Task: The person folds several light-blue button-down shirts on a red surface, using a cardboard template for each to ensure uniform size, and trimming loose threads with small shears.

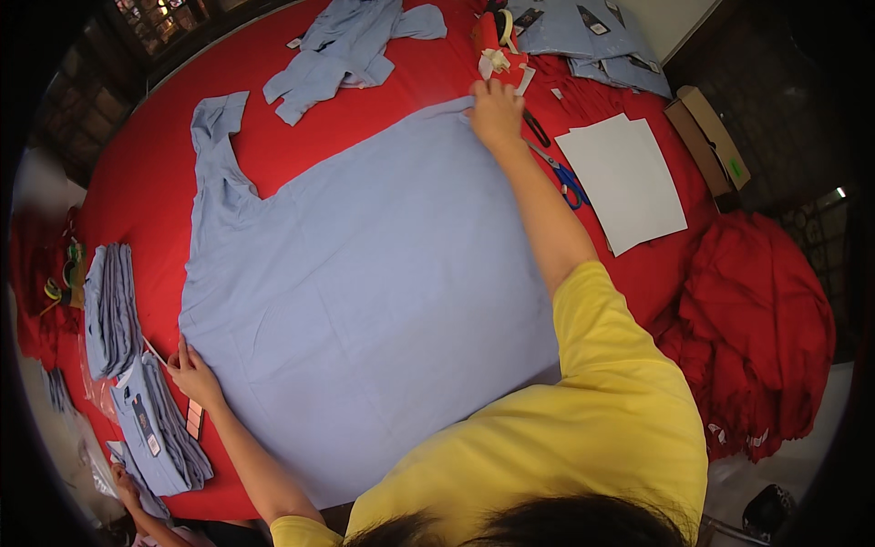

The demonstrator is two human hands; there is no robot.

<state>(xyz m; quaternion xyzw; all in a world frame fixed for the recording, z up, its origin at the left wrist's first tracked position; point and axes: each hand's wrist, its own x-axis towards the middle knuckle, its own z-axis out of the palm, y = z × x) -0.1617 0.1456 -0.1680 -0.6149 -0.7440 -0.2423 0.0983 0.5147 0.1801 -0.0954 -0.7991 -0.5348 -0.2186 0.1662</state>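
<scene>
- My left hand (193,374) lies flat, fingers open, on the near left edge of the big blue shirt (365,292).
- The shirt is spread on the red tabletop (137,173).
- My right hand (495,114) pinches its far edge, beside the scissors (561,173).

Single head view, looking steeply down over the red-covered bench (146,155); close, fisheye edges bending outward.

Both arms spread wide — right hand (495,111) stretched far forward, fingers curled down; left hand (193,376) low and near, fingers pressed flat.
</scene>
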